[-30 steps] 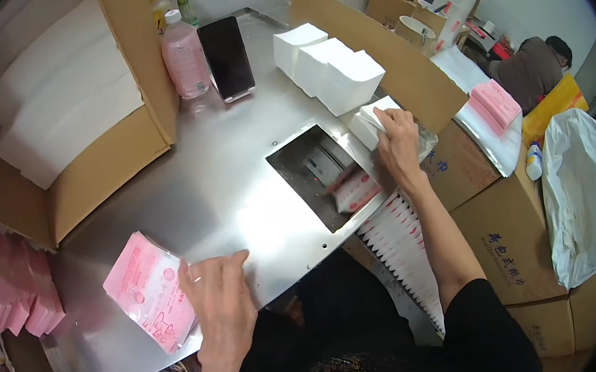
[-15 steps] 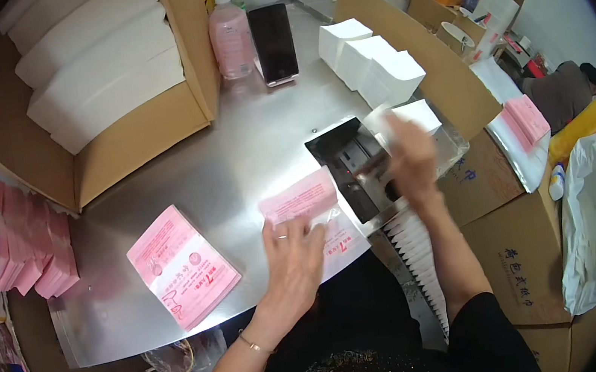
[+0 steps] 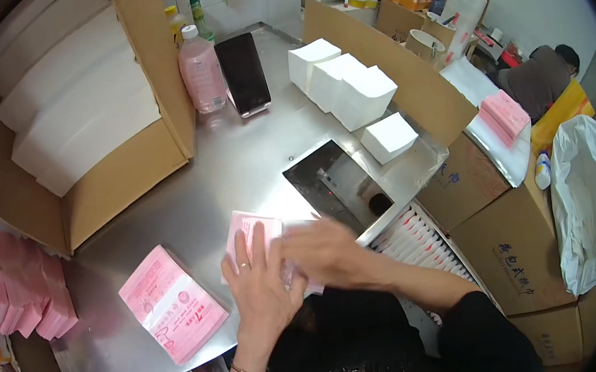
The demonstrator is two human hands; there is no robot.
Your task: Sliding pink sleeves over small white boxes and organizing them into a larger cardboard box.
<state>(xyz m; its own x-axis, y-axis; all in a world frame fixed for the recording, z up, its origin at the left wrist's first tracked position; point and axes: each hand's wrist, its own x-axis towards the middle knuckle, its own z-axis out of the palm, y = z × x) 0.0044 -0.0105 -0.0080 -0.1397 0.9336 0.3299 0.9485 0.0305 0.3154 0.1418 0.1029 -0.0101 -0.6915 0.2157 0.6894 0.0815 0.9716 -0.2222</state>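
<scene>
Both hands, left hand and blurry right hand, pressing flat on pink packet; fingers maybe spread open, not gripping. Could slide across slippery tabletop.

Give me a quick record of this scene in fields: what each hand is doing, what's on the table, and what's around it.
left hand: flat on a pink packet near the table's front edge
right hand: blurred, over the same packet
grip: cannot tell whether fingers are closed
table: bare metal, with a recessed machine slot
near left: stack of pink packets
far side: white paper stacks, pink bottle, dark phone
left: open cardboard box
</scene>
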